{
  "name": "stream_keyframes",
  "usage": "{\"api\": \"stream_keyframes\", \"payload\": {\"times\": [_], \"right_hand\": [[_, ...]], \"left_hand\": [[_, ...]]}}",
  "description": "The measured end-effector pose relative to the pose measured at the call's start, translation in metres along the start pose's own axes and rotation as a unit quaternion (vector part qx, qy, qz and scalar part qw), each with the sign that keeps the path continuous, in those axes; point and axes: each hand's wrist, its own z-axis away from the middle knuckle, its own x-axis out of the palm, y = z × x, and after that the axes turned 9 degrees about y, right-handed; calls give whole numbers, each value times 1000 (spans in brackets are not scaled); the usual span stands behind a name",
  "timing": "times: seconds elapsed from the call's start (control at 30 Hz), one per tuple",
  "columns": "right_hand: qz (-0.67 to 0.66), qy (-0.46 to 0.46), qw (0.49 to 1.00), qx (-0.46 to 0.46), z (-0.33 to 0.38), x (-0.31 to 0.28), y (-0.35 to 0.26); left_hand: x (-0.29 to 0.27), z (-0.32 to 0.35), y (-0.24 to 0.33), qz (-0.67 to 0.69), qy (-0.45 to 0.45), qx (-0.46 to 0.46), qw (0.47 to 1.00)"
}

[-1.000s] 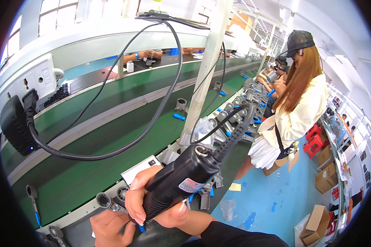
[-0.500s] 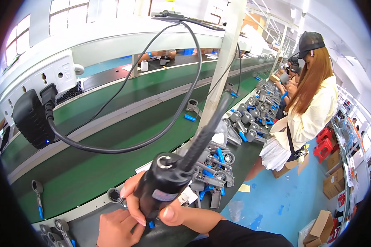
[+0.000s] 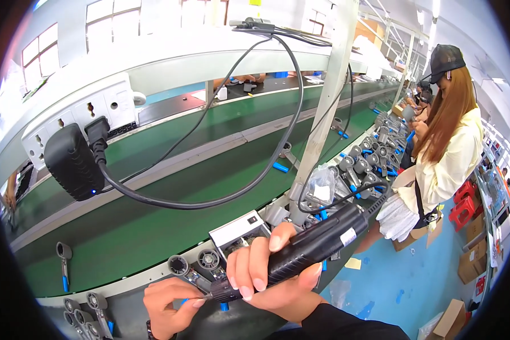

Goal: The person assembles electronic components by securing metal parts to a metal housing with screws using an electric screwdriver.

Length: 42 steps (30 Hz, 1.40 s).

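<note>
One bare right hand (image 3: pixel 277 296) is wrapped firmly around a thick black cylindrical power screwdriver (image 3: pixel 307 248), which slants down toward the lower left, its cable end raised to the right. Beside it, the bare left hand (image 3: pixel 167 306), with a dark band at the wrist, brings thumb and forefinger together at the tool's narrow tip; whether a small part is pinched there cannot be told. Just beyond the hands, near the bench edge, lie two grey ring-headed parts with handles (image 3: pixel 178 264), next to a white box with a black rocker switch (image 3: pixel 238 229). A wide green conveyor belt (image 3: pixel 153 249) runs past, carrying a single grey ring-headed part with a blue end (image 3: pixel 63 262) on the left. More such parts cluster at the lower left (image 3: pixel 96 302), and a large heap of grey and blue parts (image 3: pixel 374 158) stretches along the bench to the right. Above the belt, a black plug-in adapter (image 3: pixel 73 161) sits in a white power strip (image 3: pixel 116 106). At right, a person in a pale yellow jacket and black cap (image 3: pixel 450 136) stands over a blue floor (image 3: pixel 388 272).
</note>
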Motion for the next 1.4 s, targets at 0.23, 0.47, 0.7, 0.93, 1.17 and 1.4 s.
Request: {"api": "stream_keyframes", "payload": {"times": [0.23, 0.47, 0.7, 0.93, 1.17, 1.4], "right_hand": [[-97, -48, 993, 36, 17, 19, 10], [-112, -80, 990, -16, 17, 23, 6], [-20, -68, 995, -71, 12, 15, 8], [-9, -15, 1000, -15, 2, 14, -4], [-14, 59, 998, -34, -1, 19, -7], [-39, 48, 998, -16, -3, 17, -4]], "left_hand": [[9, 19, -32, 163, 178, -2, 971], [12, 18, -33, 234, 115, -11, 965], [5, 22, -28, 216, 115, -101, 964], [-1, 1, -12, 165, 32, -87, 982], [-3, 3, -12, 159, -53, -115, 979], [-13, 8, -22, 259, -111, -169, 944]]}}
